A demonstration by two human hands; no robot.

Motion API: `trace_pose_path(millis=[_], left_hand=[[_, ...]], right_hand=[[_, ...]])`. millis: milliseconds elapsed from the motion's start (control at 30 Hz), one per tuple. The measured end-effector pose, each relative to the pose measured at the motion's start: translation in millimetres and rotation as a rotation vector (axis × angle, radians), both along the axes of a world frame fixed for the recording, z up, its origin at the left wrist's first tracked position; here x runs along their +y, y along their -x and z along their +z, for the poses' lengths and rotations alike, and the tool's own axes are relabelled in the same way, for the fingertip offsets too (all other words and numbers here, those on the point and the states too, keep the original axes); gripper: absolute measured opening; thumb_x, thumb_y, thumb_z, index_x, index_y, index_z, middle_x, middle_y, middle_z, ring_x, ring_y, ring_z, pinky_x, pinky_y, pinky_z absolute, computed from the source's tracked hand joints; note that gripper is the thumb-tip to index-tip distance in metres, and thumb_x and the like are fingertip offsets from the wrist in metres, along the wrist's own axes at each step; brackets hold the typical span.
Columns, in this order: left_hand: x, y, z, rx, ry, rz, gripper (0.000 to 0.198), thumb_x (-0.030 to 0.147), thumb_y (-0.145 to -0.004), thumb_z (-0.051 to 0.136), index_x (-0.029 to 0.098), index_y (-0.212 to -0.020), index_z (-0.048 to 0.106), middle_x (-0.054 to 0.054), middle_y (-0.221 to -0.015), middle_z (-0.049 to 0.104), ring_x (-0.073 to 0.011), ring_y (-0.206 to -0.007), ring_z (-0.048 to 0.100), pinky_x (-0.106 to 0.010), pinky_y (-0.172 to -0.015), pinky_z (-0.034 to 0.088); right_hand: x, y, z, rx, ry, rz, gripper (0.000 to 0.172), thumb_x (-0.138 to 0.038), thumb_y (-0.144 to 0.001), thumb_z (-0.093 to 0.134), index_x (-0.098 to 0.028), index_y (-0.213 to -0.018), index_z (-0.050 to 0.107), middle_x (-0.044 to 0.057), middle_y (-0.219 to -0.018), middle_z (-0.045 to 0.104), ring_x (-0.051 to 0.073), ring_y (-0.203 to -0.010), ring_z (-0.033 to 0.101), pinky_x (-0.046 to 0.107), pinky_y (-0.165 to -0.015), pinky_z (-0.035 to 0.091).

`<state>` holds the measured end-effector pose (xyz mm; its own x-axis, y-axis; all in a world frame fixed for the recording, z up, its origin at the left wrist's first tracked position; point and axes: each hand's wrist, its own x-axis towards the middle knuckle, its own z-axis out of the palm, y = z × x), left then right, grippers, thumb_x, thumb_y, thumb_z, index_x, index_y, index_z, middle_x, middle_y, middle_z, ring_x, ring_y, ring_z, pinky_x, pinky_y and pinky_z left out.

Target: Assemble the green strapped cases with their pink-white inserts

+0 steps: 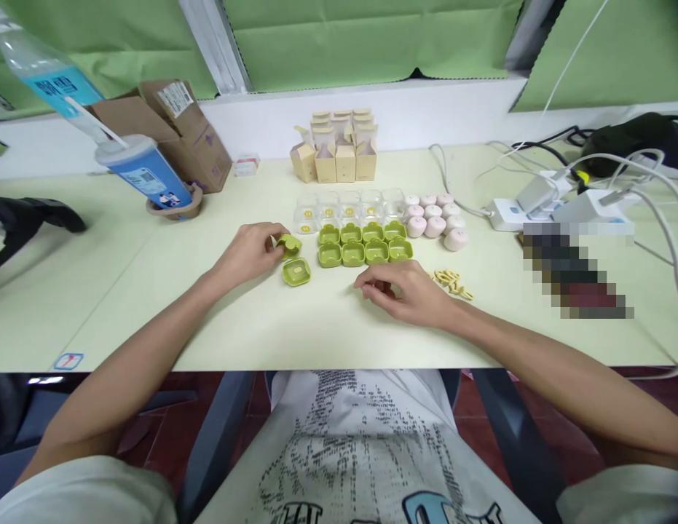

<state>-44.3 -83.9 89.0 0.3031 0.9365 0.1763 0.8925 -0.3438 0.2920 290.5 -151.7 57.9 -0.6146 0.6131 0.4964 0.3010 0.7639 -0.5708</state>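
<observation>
My left hand [255, 249] pinches a small green plastic tray [289, 245], held tilted just above the table. A similar green tray [296, 271] lies flat just below it. My right hand [407, 290] rests on the table with its fingers curled together; whatever is in them, if anything, is hidden. Two rows of green trays [353, 253] stand between and beyond my hands. Behind these are clear plastic covers [349, 207], several showing yellow round stickers. Pale pink rounded pieces [434, 226] sit to the right. Small yellow loops [453, 284] lie beside my right wrist.
Small cream cardboard boxes [346, 164] stand at the back. On the left are a brown carton [199, 145], a blue cup [145, 175] and a bottle [49, 69]. White chargers [546, 193] and cables spread over the right side.
</observation>
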Motion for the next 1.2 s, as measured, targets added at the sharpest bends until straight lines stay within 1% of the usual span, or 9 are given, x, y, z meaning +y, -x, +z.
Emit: trace_pose_path(millis=[67,200,367,500,633,800,900,1000,1200], left_hand=[[2.5,6.0,-2.3,-0.024,-0.015,0.055,0.015,0.029,-0.079,0.066,0.022,-0.093,0.067,-0.005,-0.094,0.079,-0.0226,-0.072,0.068,-0.035,-0.075,0.049],[1.8,7.2,-12.4,-0.020,-0.137,0.085,0.024,0.019,-0.077,0.066,0.025,-0.097,0.054,-0.008,-0.123,0.081,-0.0224,-0.077,0.067,-0.036,-0.074,0.046],[-2.2,0.5,-16.7,0.087,-0.213,0.043,0.018,0.016,-0.078,0.063,0.026,-0.090,0.055,-0.005,-0.101,0.077,-0.0262,-0.078,0.065,-0.036,-0.069,0.039],[-5.2,2.7,-9.2,0.104,-0.158,0.003,0.034,0.017,-0.069,0.069,0.026,-0.102,0.064,-0.004,-0.099,0.075,-0.0247,-0.072,0.063,-0.035,-0.066,0.037],[-8.1,1.2,-8.8,0.146,-0.185,0.033,0.040,0.019,-0.080,0.060,0.027,-0.119,0.067,0.000,-0.078,0.068,-0.0255,-0.068,0.061,-0.035,-0.068,0.034],[-6.3,0.6,-7.3,0.132,-0.205,0.059,0.032,0.021,-0.083,0.057,0.026,-0.111,0.071,0.000,-0.075,0.067,-0.0239,-0.066,0.059,-0.035,-0.069,0.035],[-3.9,7.3,1.2,0.055,-0.093,-0.035,0.042,0.022,-0.077,0.058,0.026,-0.117,0.072,0.002,-0.071,0.064,-0.0215,-0.064,0.058,-0.033,-0.070,0.040],[-1.9,12.6,6.7,0.001,0.017,-0.183,0.057,0.026,-0.075,0.062,0.025,-0.131,0.071,0.001,-0.084,0.072,-0.0193,-0.068,0.062,-0.032,-0.073,0.046],[4.8,10.8,-5.4,-0.124,0.062,-0.249,0.041,0.044,-0.092,0.066,0.023,-0.123,0.081,-0.005,-0.102,0.079,-0.0172,-0.073,0.064,-0.033,-0.075,0.051]], right_hand=[[0.0,0.0,0.5,0.006,0.008,0.001,0.018,-0.017,-0.104,0.060,-0.015,-0.104,0.077,-0.002,-0.076,0.070,0.009,-0.062,0.058,0.026,-0.063,0.043],[0.0,0.1,1.2,-0.006,0.006,0.002,0.018,-0.018,-0.104,0.059,-0.015,-0.104,0.077,-0.002,-0.077,0.071,0.009,-0.061,0.057,0.026,-0.063,0.043],[0.7,-0.3,-0.6,-0.049,0.001,-0.001,0.020,-0.020,-0.104,0.057,-0.016,-0.105,0.076,-0.001,-0.075,0.070,0.010,-0.062,0.056,0.027,-0.064,0.042],[1.5,-1.2,-2.4,-0.066,0.001,0.011,0.021,-0.021,-0.105,0.056,-0.016,-0.106,0.076,-0.001,-0.076,0.070,0.011,-0.064,0.058,0.027,-0.065,0.042],[0.9,-1.9,-2.9,-0.069,-0.017,0.021,0.022,-0.020,-0.106,0.055,-0.015,-0.107,0.077,0.000,-0.077,0.069,0.011,-0.064,0.057,0.027,-0.065,0.042],[-0.3,-2.3,-1.9,-0.089,-0.017,0.028,0.023,-0.021,-0.107,0.054,-0.016,-0.107,0.076,0.000,-0.078,0.070,0.011,-0.065,0.058,0.028,-0.065,0.042],[0.0,-2.4,-1.7,-0.095,-0.009,0.031,0.023,-0.021,-0.107,0.053,-0.017,-0.108,0.076,0.001,-0.079,0.071,0.011,-0.064,0.056,0.028,-0.064,0.042],[1.1,-2.7,-2.3,-0.104,-0.013,0.020,0.023,-0.022,-0.107,0.054,-0.017,-0.109,0.076,0.001,-0.079,0.072,0.012,-0.065,0.058,0.029,-0.065,0.042],[4.2,-4.8,-2.3,-0.099,-0.035,0.015,0.024,-0.022,-0.107,0.054,-0.016,-0.108,0.077,0.001,-0.077,0.069,0.012,-0.065,0.058,0.029,-0.065,0.042]])
